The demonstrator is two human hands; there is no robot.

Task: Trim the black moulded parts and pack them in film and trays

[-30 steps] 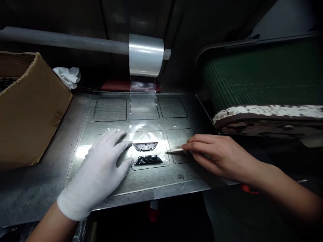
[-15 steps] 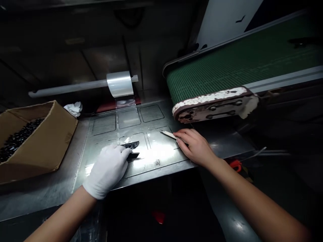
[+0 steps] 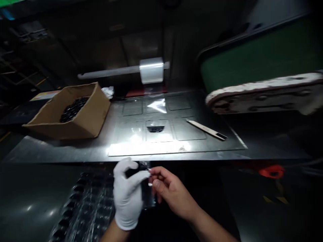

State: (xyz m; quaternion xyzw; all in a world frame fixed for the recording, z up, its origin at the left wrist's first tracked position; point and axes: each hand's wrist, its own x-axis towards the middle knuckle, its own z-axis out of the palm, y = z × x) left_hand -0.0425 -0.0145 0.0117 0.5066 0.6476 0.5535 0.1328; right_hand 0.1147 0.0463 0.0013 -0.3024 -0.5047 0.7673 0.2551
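My left hand [image 3: 128,195], in a white glove, is below the table's front edge, thumb and fingers curled around a dark glossy piece [image 3: 148,193] that looks like a black plastic part with clear film. Blur and the fingers hide much of it. My bare right hand [image 3: 168,188] meets the left thumb and pinches the edge of the clear film. Another black plastic part [image 3: 155,129] lies flat on the metal plate [image 3: 133,131]. To its right rests a white-handled craft knife [image 3: 207,129], touched by neither hand.
A cardboard box [image 3: 88,117] of small black parts stands on the left. Behind the plate, a clear film roll [image 3: 151,70] hangs on a bar. A green conveyor [image 3: 252,57] juts in from the right. Trays of dark parts [image 3: 85,208] sit lower left.
My view has swung left and down. My right hand has let go of the knife and joined the left. The left hand has come off the plate, leaving one black part there.
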